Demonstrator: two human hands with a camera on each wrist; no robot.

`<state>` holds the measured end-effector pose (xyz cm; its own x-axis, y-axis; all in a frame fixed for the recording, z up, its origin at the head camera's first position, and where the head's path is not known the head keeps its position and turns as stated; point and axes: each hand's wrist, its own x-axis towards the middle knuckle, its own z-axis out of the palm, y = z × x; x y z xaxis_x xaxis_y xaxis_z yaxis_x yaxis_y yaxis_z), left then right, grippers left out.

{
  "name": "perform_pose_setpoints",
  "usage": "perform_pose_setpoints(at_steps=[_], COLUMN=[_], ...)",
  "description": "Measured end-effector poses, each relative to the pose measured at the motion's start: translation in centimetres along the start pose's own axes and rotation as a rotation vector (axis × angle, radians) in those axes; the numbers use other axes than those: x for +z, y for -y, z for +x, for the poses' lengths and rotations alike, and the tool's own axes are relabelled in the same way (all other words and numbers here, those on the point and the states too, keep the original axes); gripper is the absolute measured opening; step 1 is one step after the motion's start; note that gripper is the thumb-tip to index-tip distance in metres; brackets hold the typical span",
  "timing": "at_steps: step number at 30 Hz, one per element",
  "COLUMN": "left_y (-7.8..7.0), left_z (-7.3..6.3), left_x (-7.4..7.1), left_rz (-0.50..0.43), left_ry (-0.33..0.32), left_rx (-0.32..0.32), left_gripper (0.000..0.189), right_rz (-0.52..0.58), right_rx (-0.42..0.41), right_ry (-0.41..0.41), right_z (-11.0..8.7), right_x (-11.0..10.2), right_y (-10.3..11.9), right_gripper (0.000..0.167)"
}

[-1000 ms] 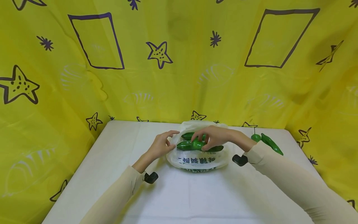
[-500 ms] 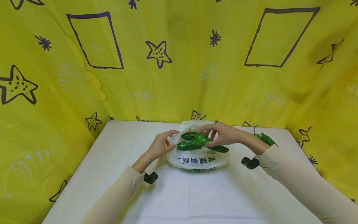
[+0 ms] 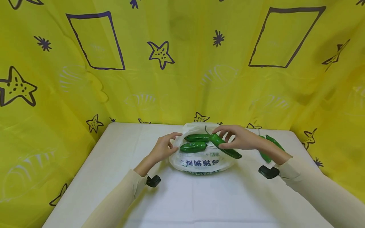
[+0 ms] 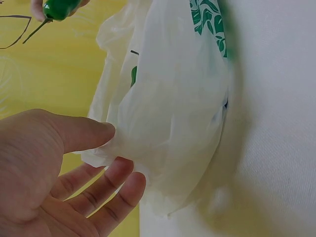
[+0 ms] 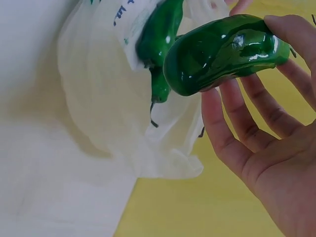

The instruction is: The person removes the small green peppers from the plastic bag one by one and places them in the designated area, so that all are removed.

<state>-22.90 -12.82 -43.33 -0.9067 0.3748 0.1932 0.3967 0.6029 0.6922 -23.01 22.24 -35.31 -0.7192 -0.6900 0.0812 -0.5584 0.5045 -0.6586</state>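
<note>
A translucent white plastic bag (image 3: 176, 163) with printed dark characters lies on the table, its mouth spread. Two long green peppers, a front pepper (image 3: 192, 147) and a rear pepper (image 3: 196, 137), lie on or in it; which, I cannot tell. My right hand (image 3: 242, 137) holds a third glossy green pepper (image 5: 222, 54) between thumb and fingers, tilted above the bag's right side. My left hand (image 3: 162, 147) is at the bag's left edge. In the left wrist view, the thumb (image 4: 91, 133) lies over the bag's edge with the fingers behind, holding it.
More green peppers, such as the far one (image 3: 275, 142), lie on the white-covered table (image 3: 194, 199) at the back right, partly hidden by my right forearm. A yellow curtain (image 3: 188, 85) with starfish drawings hangs behind and beside the table.
My right hand has moved to the right with the pepper, which has swung from nearly level to slanting down rightward. My left hand has stayed at the bag's edge.
</note>
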Motion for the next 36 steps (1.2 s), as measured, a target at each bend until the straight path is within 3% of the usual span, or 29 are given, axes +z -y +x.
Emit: perform_pose_setpoints(at_steps=[8, 21, 36], left_y=[0.0, 0.1, 0.0], left_z=[0.0, 0.1, 0.0], left_x=[-0.1, -0.2, -0.2], left_rz=[0.011, 0.008, 0.004], left_ry=[-0.006, -0.001, 0.007], left_rx=[0.021, 0.011, -0.003], left_gripper=[0.059, 0.06, 0.06], right_rz=[-0.006, -0.022, -0.011], right_rx=[0.065, 0.142, 0.225], right_ry=[-0.084, -0.152, -0.247], right_z=[-2.2, -5.9, -11.1], right_x=[-0.4, -1.1, -0.5], right_y=[-0.6, -1.3, -3.6], right_gripper=[0.047, 0.051, 0.049])
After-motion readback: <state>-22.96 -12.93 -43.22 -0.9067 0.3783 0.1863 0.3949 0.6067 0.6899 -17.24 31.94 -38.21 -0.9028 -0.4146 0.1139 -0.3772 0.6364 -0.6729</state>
